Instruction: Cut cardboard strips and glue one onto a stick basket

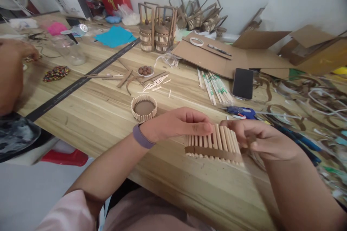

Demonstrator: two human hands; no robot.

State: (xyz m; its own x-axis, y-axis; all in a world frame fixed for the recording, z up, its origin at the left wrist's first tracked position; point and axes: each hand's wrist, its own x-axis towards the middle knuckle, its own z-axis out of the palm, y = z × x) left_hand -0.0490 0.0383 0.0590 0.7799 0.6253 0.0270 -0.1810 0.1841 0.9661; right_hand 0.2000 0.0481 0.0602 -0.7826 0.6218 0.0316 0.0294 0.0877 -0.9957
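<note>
A small round basket of upright wooden sticks [222, 139] with a brown band near its lower edge is held above the table's front part. My left hand [187, 122] grips its upper left rim, the thumb pressed on the sticks. At its right side my right hand [260, 139] has its fingers pinched on a brown strip [255, 157], which hangs down and blurs toward the front. A shallow round stick basket [144, 108] with a brown bottom stands on the table behind my left wrist.
Behind lie loose short sticks [157, 83], a dish of brown beads [145, 70] and lidded baskets [153, 38]. To the right are a phone [243, 83], a blue glue gun [241, 112], wrapped sticks [217, 88] and tangled strips. Another person's arm [12, 68] rests at the left.
</note>
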